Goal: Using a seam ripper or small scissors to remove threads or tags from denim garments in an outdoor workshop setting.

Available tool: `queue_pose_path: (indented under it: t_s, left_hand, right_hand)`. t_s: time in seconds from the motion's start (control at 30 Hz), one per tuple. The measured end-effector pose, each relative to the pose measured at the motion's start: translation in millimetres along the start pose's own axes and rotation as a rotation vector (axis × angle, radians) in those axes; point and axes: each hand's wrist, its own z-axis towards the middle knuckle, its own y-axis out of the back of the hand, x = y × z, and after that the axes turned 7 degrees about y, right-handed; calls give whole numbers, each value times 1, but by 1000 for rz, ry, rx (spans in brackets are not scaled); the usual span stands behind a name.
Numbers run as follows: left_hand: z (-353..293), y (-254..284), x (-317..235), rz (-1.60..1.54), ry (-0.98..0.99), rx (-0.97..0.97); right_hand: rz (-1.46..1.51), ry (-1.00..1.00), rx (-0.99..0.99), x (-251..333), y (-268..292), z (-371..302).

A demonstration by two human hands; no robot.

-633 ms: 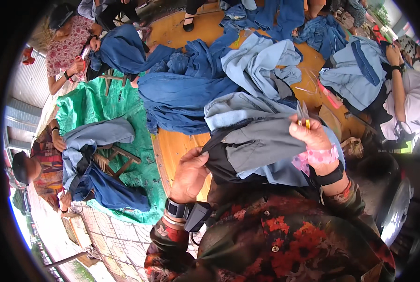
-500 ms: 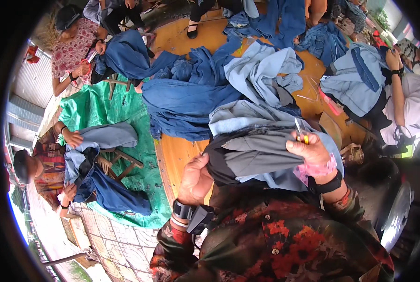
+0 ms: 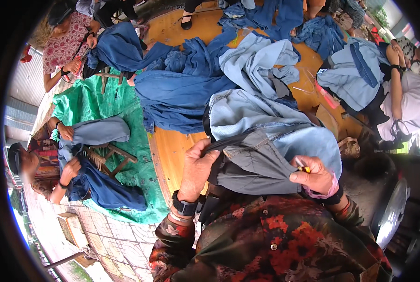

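Light-blue denim jeans (image 3: 308, 139) lie across my lap, with their grey lining (image 3: 252, 162) and a black band of cloth showing. My left hand (image 3: 196, 165) is closed on the black edge, thumb on top. At the lining's other end, my right hand (image 3: 315, 176) is closed, gathering the grey cloth into folds. The same hand keeps a small pair of scissors (image 3: 303, 168) with yellow and red on the handle; most of it is hidden in the fingers. The lining is stretched between both hands.
Dark-blue jeans (image 3: 181, 101) and another light-blue pair (image 3: 257, 61) are heaped on the yellow-brown board (image 3: 172, 155) ahead. A green tarp (image 3: 137, 178) lies to the left. Several people sit around with denim, one with red-handled scissors (image 3: 78, 66). A metal disc-like object (image 3: 392, 214) stands at right.
My right hand has moved down, and the scissors' blades no longer point up in view. The grey lining is now spread wider and flatter, with more light-blue denim showing behind it.
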Motion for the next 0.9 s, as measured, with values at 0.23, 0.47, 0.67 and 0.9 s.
queue_pose_path:
  t_s: [0.23, 0.47, 0.67, 0.9]
  left_hand:
    - [-1, 6, 2, -848, 214, 236]
    - [-4, 2, -11, -914, 230, 414]
    - [-8, -8, -31, -991, 479, 542]
    - [-22, -7, -3, -647, 353, 438]
  right_hand:
    - [-126, -39, 26, -9, 4, -13]
    - [-386, 42, -38, 1, 1, 11]
    - [-357, 262, -363, 43, -15, 27]
    - [-830, 321, -234, -11, -32, 62]
